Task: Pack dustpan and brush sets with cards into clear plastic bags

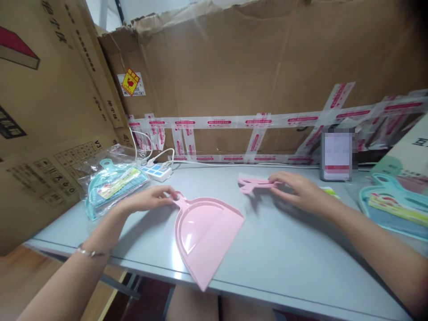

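Note:
A pink dustpan lies on the table, its wide front edge turned to the lower right and one corner at the table's near edge. My left hand is closed on the ring-shaped end of its handle. On the right, my right hand pinches a small pink hand brush just above the tabletop, apart from the dustpan. The brush is seen nearly edge-on, with a pale patch at its far end; its bristles are hard to make out.
A bagged teal dustpan set lies at the left, another teal set at the right. Behind are a white power strip with cables, an upright phone with a blurred screen, and a large taped cardboard box. Another carton stands left.

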`<state>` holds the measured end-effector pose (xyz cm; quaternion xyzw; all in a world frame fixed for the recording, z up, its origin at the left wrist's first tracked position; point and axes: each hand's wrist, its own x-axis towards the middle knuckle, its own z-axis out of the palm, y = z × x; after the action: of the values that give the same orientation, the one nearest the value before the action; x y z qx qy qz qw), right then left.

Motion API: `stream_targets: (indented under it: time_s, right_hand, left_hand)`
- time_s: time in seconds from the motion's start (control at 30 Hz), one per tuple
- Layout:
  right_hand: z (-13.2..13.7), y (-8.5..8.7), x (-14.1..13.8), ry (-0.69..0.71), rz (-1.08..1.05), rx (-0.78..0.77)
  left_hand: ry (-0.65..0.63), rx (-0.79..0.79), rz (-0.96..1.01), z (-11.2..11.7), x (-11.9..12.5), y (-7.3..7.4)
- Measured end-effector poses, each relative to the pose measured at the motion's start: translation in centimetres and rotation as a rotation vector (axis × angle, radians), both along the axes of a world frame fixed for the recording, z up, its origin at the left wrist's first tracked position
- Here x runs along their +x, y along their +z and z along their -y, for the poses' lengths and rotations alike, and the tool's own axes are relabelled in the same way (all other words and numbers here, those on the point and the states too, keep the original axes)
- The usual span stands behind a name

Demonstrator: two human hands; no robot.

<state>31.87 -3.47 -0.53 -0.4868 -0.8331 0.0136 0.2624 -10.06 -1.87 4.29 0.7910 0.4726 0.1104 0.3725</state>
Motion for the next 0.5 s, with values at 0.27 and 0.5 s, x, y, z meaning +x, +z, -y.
stream_targets:
  time_s: [0.27, 0.5]
  right_hand:
    - [1.3, 1.9, 0.0, -0.428, -0.507, 0.25]
    - [0.5, 2.1, 0.0, -0.43, -1.076, 0.161]
  left_hand:
    - [0.057, 0.191, 0.069, -5.1, 11.0, -3.4]
    - [0.051, 0.263, -0.016, -4.2, 7.8, -2.6]
